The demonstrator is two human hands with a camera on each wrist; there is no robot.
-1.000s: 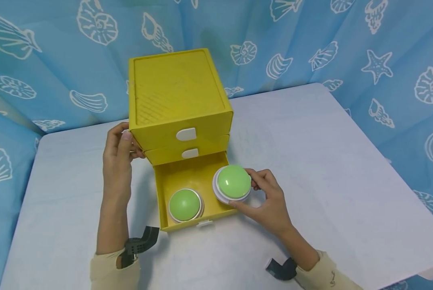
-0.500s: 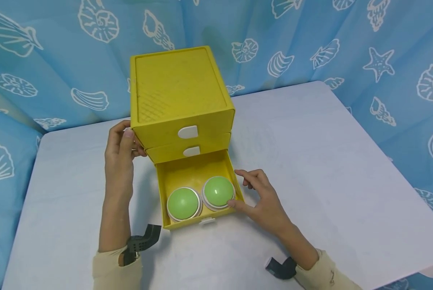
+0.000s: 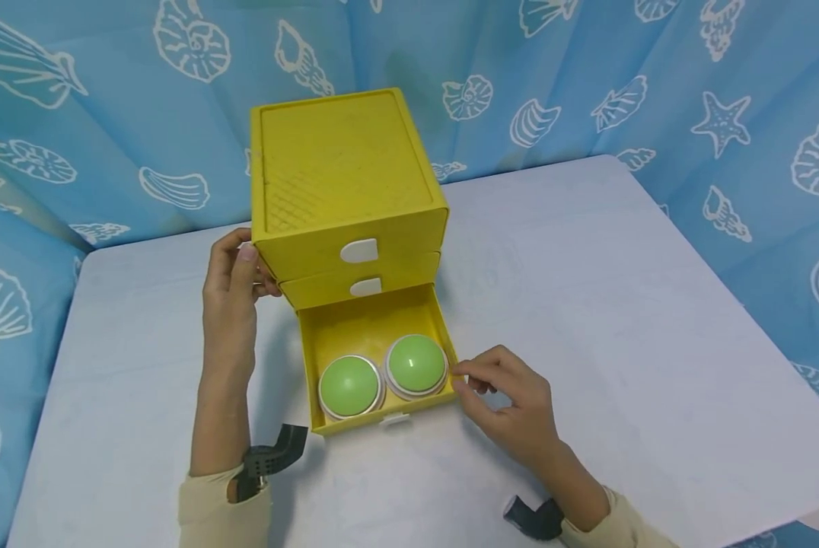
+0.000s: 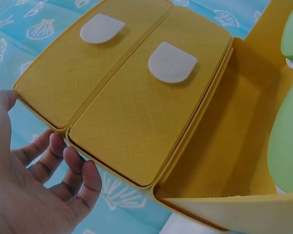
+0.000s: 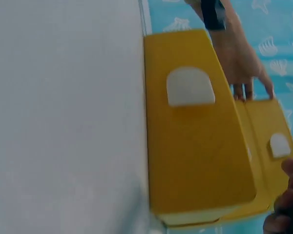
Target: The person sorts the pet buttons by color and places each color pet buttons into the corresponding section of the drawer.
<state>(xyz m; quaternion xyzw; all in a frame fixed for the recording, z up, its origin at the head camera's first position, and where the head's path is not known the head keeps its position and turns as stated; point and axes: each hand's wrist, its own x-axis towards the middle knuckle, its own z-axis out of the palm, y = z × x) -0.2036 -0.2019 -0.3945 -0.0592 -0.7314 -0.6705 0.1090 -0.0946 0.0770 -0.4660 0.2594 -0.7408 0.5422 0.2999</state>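
Note:
A yellow drawer cabinet stands on the table with its bottom drawer pulled out. Inside the drawer, two round buttons with green domes and white bases sit side by side: the left button and the right button. My left hand touches the cabinet's left side, thumb by the front corner; in the left wrist view its fingertips meet the side edge. Beside the drawer's right wall, near its front corner, is my right hand, fingers loosely bent and nothing held. Whether it touches the wall, I cannot tell.
The two upper drawers, with white tabs, are closed. A white cloth covers the table. Behind and beside it hangs a blue curtain with shell prints. Each wrist wears a black camera mount.
My right hand has lowered the right button into the drawer beside the other one, let it go, and drawn back to the drawer's right wall. The left hand stays at the cabinet.

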